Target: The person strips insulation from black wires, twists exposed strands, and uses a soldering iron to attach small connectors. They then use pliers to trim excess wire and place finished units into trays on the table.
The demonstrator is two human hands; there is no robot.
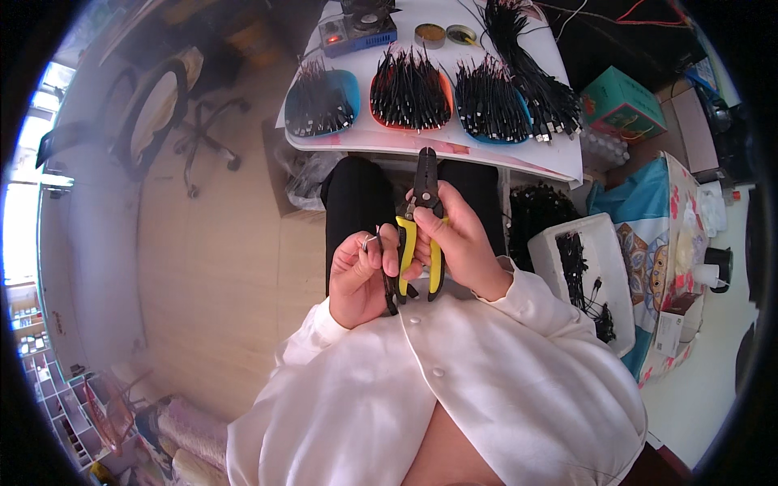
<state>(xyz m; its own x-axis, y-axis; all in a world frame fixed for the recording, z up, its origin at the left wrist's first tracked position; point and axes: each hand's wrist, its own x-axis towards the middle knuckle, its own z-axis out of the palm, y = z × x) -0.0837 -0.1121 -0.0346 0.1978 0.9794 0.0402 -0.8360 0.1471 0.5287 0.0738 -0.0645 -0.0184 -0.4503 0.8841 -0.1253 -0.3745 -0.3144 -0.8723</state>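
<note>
In my right hand (468, 243) is a wire stripper (425, 174) with black jaws pointing away from me and yellow-and-black handles. My left hand (353, 275) pinches a thin black cable (391, 296) just left of those handles. Pale, thin ends stick out by its fingertips; their detail is too small to tell. Both hands are over my lap, close together. Beyond them, on the white table (356, 144), black cables (412, 85) with metal plugs fill an orange-red tray (445, 95). Cables also fill a blue tray (350, 95) on the left and another blue tray (523, 109) on the right.
A boxy device (356, 39) with a red light and two small round tins (429, 34) stand at the table's back. A thick cable bundle (541, 89) hangs over its right side. On the right are a white bin (541, 243) with black cables and a green box (624, 101).
</note>
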